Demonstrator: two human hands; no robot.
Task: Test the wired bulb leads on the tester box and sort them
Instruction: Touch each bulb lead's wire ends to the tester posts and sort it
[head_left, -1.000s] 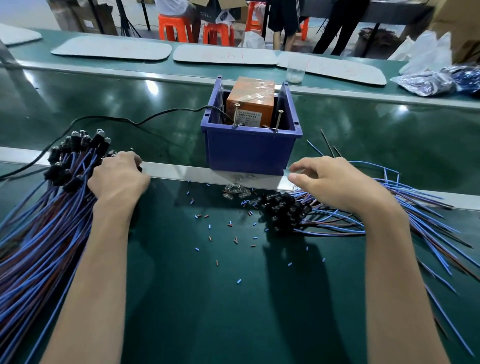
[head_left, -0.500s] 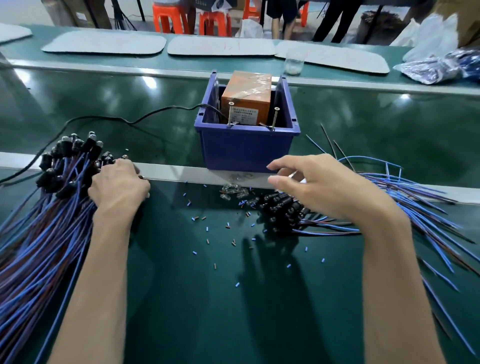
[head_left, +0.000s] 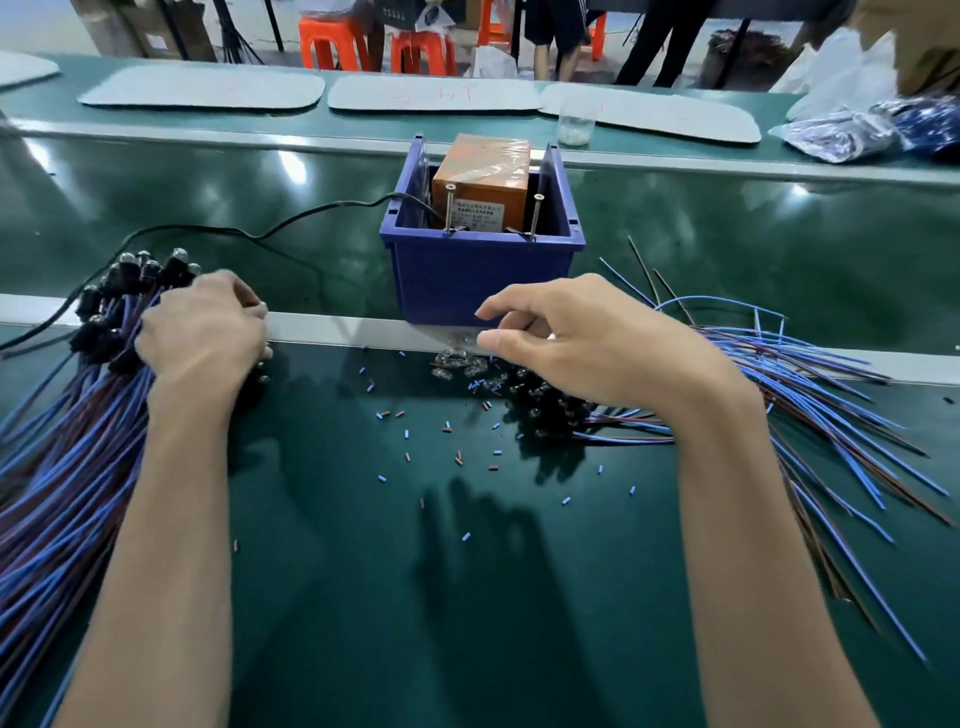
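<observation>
Bulb leads (head_left: 78, 415) are lying in two heaps flanking the tester box (head_left: 480, 176). The left hand (head_left: 202, 332) is curling into the left heap, grip hidden, while the right hand (head_left: 582, 343) is hovering loosely curled, apparently empty, over the right pile (head_left: 779, 374). Picking seems under way; next, one lead's ends need touching to the screw posts (head_left: 449, 208).

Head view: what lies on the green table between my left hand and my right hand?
Head view: scattered tiny blue and brown sleeve bits, plus loose clear glass bulbs by the right hand.

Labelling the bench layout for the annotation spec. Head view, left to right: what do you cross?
left lead bundle → left hand → blue bin → right hand → right lead pile
</observation>
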